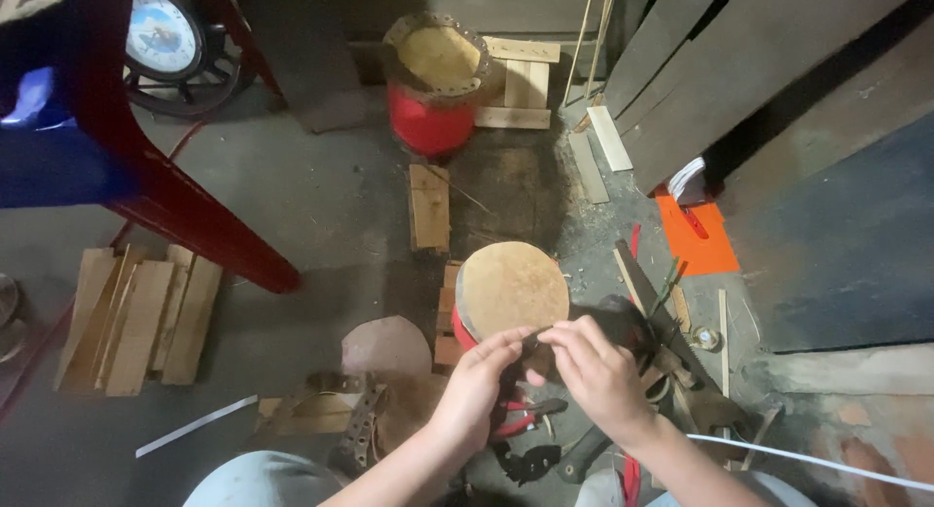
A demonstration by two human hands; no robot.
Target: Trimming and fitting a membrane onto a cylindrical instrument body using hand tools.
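Head view: left hand (pixel 479 379) and right hand (pixel 595 369) pinch together on the small drum (pixel 511 291) skin's near edge.

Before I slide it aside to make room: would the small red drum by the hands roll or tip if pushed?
The small red drum stands upright on wood scraps, so it might wobble or tip. Tipped over, its round body would probably roll. Its skin head looks taut, likely stiff.

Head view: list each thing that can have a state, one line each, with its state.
Small drum: upright, skin on top, at the hands.
Left hand: fingers pinched at the drum's near edge.
Right hand: fingers pinched beside the left.
Red drum: upright, loose skin with holed rim draped over it.
Pliers: lying on the floor.
Wooden slats: lying in a loose pile.
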